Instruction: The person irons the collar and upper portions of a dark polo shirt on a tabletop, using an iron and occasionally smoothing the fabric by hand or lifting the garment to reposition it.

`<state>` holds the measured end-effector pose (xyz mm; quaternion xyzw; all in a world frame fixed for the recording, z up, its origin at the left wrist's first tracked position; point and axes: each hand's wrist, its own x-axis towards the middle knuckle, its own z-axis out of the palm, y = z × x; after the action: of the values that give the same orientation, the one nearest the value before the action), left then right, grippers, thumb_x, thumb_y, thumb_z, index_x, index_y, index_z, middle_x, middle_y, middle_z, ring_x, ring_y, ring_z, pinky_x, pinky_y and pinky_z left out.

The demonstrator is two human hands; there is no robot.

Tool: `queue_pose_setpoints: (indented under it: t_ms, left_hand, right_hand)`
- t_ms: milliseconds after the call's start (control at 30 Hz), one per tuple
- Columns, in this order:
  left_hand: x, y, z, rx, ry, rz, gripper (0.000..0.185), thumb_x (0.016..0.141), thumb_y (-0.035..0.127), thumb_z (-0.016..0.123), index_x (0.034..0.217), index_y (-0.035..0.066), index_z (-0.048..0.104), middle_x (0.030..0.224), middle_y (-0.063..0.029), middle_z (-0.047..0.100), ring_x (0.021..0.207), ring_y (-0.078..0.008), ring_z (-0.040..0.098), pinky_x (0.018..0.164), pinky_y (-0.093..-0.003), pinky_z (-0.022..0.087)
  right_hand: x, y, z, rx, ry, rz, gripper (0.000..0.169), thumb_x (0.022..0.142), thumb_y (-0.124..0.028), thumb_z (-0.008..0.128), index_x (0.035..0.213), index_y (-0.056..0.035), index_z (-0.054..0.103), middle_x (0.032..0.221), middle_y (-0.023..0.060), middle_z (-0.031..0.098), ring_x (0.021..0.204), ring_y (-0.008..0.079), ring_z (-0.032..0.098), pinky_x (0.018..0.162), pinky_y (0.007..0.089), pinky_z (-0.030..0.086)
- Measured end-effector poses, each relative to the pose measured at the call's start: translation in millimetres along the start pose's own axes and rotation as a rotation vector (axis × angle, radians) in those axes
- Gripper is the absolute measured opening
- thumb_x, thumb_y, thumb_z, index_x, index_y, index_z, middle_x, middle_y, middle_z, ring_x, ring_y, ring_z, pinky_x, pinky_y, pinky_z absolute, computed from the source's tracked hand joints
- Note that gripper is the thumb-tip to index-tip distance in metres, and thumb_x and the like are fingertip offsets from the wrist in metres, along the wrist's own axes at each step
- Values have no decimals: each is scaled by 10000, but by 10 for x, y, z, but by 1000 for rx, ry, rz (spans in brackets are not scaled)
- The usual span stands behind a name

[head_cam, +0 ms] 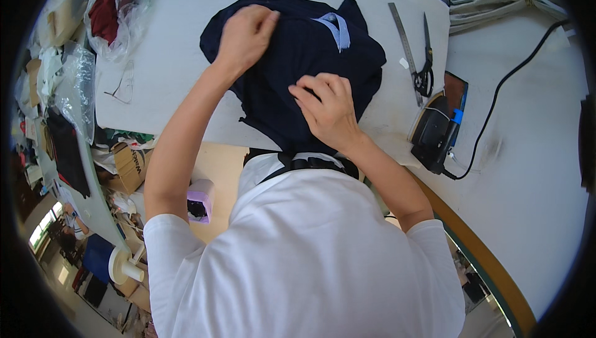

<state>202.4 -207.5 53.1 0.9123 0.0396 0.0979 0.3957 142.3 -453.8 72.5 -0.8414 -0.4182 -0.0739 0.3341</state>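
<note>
A dark navy garment [279, 58] lies bunched on the white table [172, 26], its lower end hanging over the edge against my waist. A light blue fabric strip [342, 30] lies folded on its upper right part. My left hand [247, 35] rests at the garment's upper left, fingers curled down, thumb pointing right; whether cloth is pinched under them is hidden. Lower and to the right, my right hand [326, 107] is over the garment with bent fingers, thumb and index fingertips near each other. No held thing shows between them.
To the right lie a steel ruler [401, 39], black-handled scissors [426, 58] and a clothes iron [430, 128] with its black cord [496, 95]. Eyeglasses [122, 87] and a plastic bag with red cloth [104, 16] are at left. A person [77, 221] is far off at lower left.
</note>
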Motion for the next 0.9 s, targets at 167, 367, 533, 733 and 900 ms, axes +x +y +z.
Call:
queue_pose_setpoints:
  t_ms: [167,367,533,733,900]
  left_hand:
    - [564,113,191,-107,-509,-301,320,972,286,731,904,-20,796,734,-166,723,691,-255,692,723,-378,571]
    - [984,263,512,-126,-554,-132,256,968,209,733,864,-24,742,757,-126,701,666,-227,626,681,-378,521]
    - [980,478,694,31,-526,362,245,978,205,692,962,-33,748,933,-267,720,798,-444,682,761,-456,549]
    - [544,331,127,139,41,55,216,1001,182,670,1035,-20,737,980,-205,747,908,-389,715,850,-401,563]
    - [-559,313,85,201,-56,348,373,1027,118,594,1391,49,637,1515,-154,563,1423,-351,502,1183,-441,391]
  right_hand:
    - [-11,32,72,41,25,-46,251,761,-1,726,998,-74,761,1094,18,688,1000,230,605,839,388,438]
    - [-39,24,118,38,18,-11,196,811,-92,688,993,-75,758,1123,9,680,1038,242,592,876,387,456]
    - [-12,6,99,72,8,15,197,820,-86,686,1005,-72,754,1129,19,674,1055,251,594,890,391,460]
    - [46,26,-139,143,140,31,260,783,-36,768,1038,-67,728,1149,76,674,1036,292,641,892,429,498]
    - [187,481,-296,36,260,193,192,908,4,673,1090,20,729,1179,144,714,1075,350,644,962,425,510]
